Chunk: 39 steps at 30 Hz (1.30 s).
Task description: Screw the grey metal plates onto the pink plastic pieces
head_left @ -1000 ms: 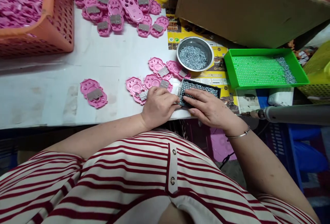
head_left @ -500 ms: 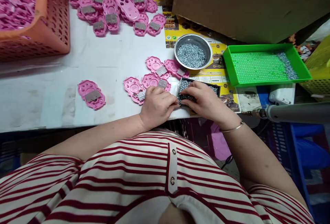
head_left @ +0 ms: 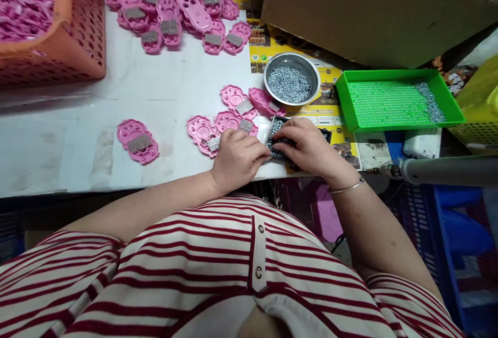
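My left hand (head_left: 238,161) rests at the front edge of the table with its fingers curled in. Its thumb and fingertips grip the near left corner of a small black tray (head_left: 327,134) filled with tiny metal screws (head_left: 277,124). Over that tray reaches my right hand (head_left: 307,146), its thumb and forefinger drawn close together down among the screws. What lies between those fingertips is too small to make out. Just left of the tray lie several pink plastic shells (head_left: 202,129) with metal plates, one partly behind my left hand.
A steel bowl (head_left: 290,82) of screws stands behind the tray, a green tray (head_left: 389,102) to its right. A single pink shell (head_left: 138,142) lies left. Farther back are a heap of shells (head_left: 169,13), an orange basket (head_left: 83,26) and a cardboard box (head_left: 350,16).
The fingers of my right hand have shifted slightly within the black tray, its thumb and forefinger now closer together. My left hand stays at the tray's corner. The view has moved a little.
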Motion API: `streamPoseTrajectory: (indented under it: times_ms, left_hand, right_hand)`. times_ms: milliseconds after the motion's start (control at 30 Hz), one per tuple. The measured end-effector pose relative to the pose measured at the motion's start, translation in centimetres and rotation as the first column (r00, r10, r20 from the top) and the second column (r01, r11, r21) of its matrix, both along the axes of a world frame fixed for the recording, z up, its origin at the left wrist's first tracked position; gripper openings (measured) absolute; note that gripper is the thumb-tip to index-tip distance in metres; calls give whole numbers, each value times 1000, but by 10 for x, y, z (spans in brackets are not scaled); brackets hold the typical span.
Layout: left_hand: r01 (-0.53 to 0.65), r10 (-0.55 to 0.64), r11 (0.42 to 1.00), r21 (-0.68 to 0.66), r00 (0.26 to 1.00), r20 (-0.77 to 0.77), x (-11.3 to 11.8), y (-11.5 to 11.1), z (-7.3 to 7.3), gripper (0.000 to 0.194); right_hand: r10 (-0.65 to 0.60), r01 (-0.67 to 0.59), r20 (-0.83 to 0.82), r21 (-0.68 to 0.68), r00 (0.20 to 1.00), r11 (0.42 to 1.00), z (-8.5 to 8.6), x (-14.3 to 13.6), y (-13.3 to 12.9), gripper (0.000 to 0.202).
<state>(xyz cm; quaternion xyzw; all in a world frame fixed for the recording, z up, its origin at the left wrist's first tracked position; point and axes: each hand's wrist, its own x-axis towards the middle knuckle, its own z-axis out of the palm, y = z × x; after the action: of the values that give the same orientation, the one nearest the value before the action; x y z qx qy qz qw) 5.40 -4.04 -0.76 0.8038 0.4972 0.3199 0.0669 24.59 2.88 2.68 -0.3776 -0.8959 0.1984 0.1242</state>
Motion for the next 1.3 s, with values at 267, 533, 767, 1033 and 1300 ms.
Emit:
streamPoseTrajectory:
  times_ms: [267,533,767,1033,1300]
  left_hand:
    - [14,-14,1000,7,1000,13,-1,0,1,13]
    - [13,-13,1000,-18,1000,23,-1,0,0,15]
    - [6,-6,1000,-1,1000,10,-2,-1,-2,15]
    - [-7,7,1000,6,1000,10,-1,-1,-3,15]
    - [-4,4,1000,20,1000,18,-1,-1,-3,16]
  right_hand:
    - [34,-36,69,27,997,999,3,3,-3,21]
    - [79,-78,32,-28,996,997,6,19,-7,18]
    - [-137,137,-4,87,991,987,-8,6,-8,22]
    - [-55,58,-40,61,998,996,-9,6,-5,19]
    - [7,-14,97,71,995,997,2,8,-6,19]
